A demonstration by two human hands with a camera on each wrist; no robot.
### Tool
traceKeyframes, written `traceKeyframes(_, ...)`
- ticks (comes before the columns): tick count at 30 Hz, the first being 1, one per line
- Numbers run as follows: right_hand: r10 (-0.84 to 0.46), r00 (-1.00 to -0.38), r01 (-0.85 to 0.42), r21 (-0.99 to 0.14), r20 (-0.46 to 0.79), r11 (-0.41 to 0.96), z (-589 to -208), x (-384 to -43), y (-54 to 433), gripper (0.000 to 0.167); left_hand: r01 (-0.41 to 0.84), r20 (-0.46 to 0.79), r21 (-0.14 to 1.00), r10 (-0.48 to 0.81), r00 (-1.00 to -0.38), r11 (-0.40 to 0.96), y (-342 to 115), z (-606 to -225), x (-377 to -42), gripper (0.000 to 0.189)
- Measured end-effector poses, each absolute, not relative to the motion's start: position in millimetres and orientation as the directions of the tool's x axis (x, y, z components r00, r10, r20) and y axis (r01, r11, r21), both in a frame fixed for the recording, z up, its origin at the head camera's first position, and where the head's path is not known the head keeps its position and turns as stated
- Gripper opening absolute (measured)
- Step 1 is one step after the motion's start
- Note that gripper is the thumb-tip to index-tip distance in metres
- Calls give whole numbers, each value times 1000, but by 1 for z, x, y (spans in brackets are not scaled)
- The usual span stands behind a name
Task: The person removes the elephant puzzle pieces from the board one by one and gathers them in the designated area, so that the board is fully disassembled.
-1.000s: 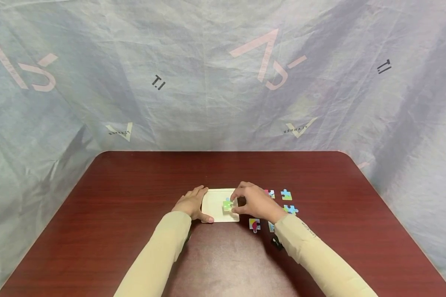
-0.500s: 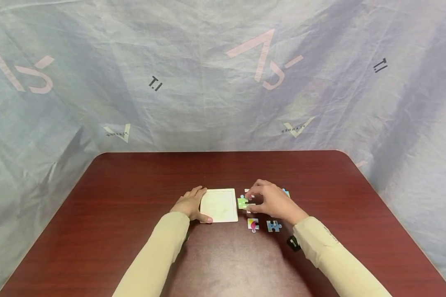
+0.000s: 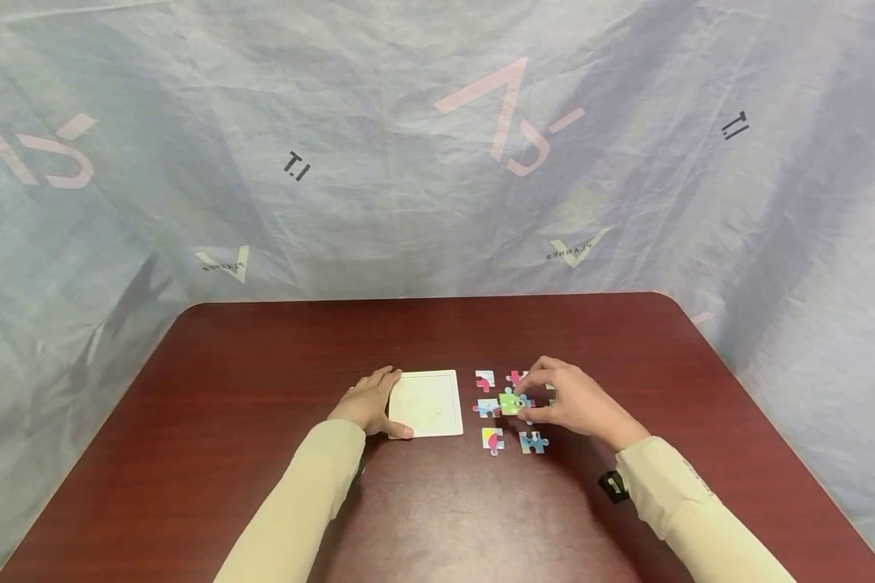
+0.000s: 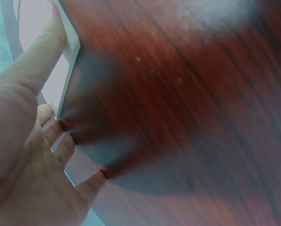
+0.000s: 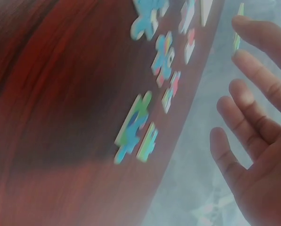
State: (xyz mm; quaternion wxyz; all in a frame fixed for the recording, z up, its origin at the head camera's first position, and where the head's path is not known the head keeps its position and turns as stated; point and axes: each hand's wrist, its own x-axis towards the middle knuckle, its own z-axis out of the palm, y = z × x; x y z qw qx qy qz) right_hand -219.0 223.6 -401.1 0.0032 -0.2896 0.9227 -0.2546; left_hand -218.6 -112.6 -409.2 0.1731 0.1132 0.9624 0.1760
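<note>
My right hand (image 3: 572,398) pinches a green puzzle piece (image 3: 509,403) between thumb and fingertips, held over the loose pieces on the table. In the right wrist view this green piece (image 5: 237,37) shows edge-on between thumb and forefinger, the other fingers loosely bent. My left hand (image 3: 367,405) rests at the left side of a cream square puzzle tray (image 3: 426,405). The left wrist view shows its thumb (image 4: 48,42) lying on the tray, and the other fingers (image 4: 65,148) spread along the edge. No pieces lie in the tray.
Several colourful puzzle pieces lie right of the tray, among them a yellow-and-red one (image 3: 492,440), a blue one (image 3: 533,442) and a pink-and-white one (image 3: 484,380). My right hand covers some. A pale printed cloth (image 3: 408,162) hangs behind the dark red table (image 3: 299,340).
My right hand has carried the green puzzle piece from above the tray rightward over the loose pieces. The left hand stays at the tray, while the head view has shifted slightly.
</note>
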Motion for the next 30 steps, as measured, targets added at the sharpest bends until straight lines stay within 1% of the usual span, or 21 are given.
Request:
traceKeyframes(10,-529,-841,-504,-519,113,690,-402,-213,254,22,166,-280,379,284,-917,910,-116,-410,-217,102)
traceKeyframes(18,-486,-870,-455,-507,80,732,-408,-202,277,24,168,-283,383,289,-915,908,-114,-409,-217,103)
traceKeyframes(24,-470,-881,-435,-492,59,754,-414,-196,288,22,170,-290,386,295,-910,907,-113,-409,-219,104)
traceKeyframes(30,-474,-880,-405,-527,3,748,-419,-192,295,23,176,-292,390,302,-907,904,-116,-409,-219,104)
